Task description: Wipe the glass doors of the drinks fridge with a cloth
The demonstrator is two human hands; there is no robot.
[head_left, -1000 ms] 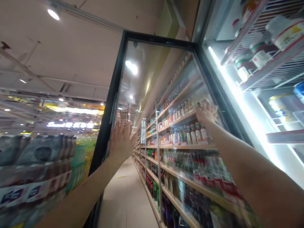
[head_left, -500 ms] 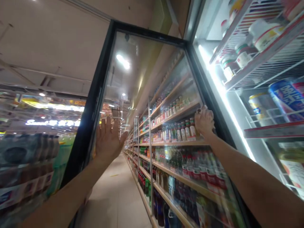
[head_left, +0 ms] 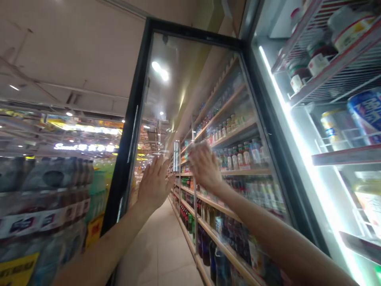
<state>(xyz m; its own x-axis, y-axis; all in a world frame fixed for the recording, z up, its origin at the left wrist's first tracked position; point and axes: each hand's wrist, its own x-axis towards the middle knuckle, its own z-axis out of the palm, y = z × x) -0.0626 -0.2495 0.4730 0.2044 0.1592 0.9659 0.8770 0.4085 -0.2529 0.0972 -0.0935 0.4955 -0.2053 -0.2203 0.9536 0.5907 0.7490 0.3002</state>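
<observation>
A tall glass fridge door (head_left: 190, 79) with a black frame stands swung open in front of me. My left hand (head_left: 154, 184) lies flat on the glass near its left edge, fingers stretched upward, holding nothing. My right hand (head_left: 204, 165) is at the middle of the pane, blurred by motion; its fingers look loosely spread and it holds nothing that I can see. Through the glass I see long shelves of bottled drinks (head_left: 238, 157).
The lit fridge interior (head_left: 333, 119) on the right has wire shelves with jars and cans. Stacked packs of drink bottles (head_left: 44, 198) fill the left side. A tiled aisle (head_left: 160, 250) runs ahead between the shelves.
My right hand has left the door's right edge near the hinge and swept left to the middle of the glass. My left hand has stayed flat on the glass.
</observation>
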